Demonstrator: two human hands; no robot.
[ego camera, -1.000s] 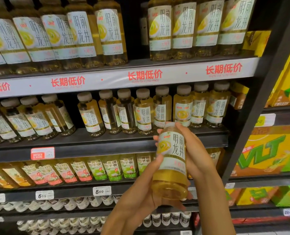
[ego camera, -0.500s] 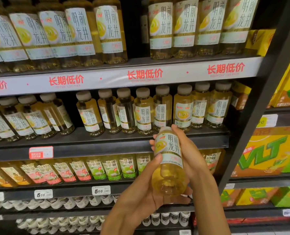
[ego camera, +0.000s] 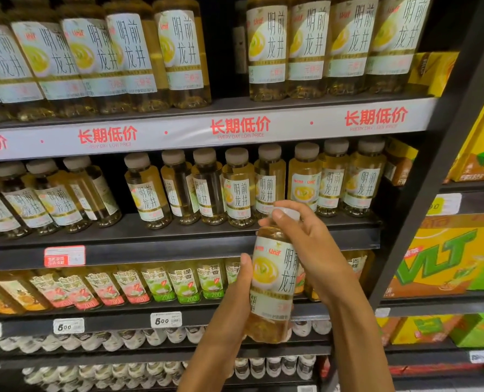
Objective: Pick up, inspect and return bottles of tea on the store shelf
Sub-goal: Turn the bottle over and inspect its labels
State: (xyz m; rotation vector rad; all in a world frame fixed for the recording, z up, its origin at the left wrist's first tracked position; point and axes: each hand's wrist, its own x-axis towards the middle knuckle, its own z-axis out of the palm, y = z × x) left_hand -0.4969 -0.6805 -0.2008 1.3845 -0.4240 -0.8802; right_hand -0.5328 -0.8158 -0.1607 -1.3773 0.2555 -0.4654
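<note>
One bottle of tea (ego camera: 273, 278) was off the shelf (ego camera: 178, 244) and held upright in front of it, label toward the person (inspection under way, I judged). The left hand (ego camera: 232, 301) gripped its lower body; the right hand (ego camera: 305, 244) curled round its neck and cap. Returning it to the middle row remained undone.

dark metal shelving (ego camera: 178, 244) behind the grip | white price strip (ego camera: 178, 131) with red lettering above it | black upright post (ego camera: 421, 193) right | yellow-green cartons (ego camera: 444, 258) further right
</note>
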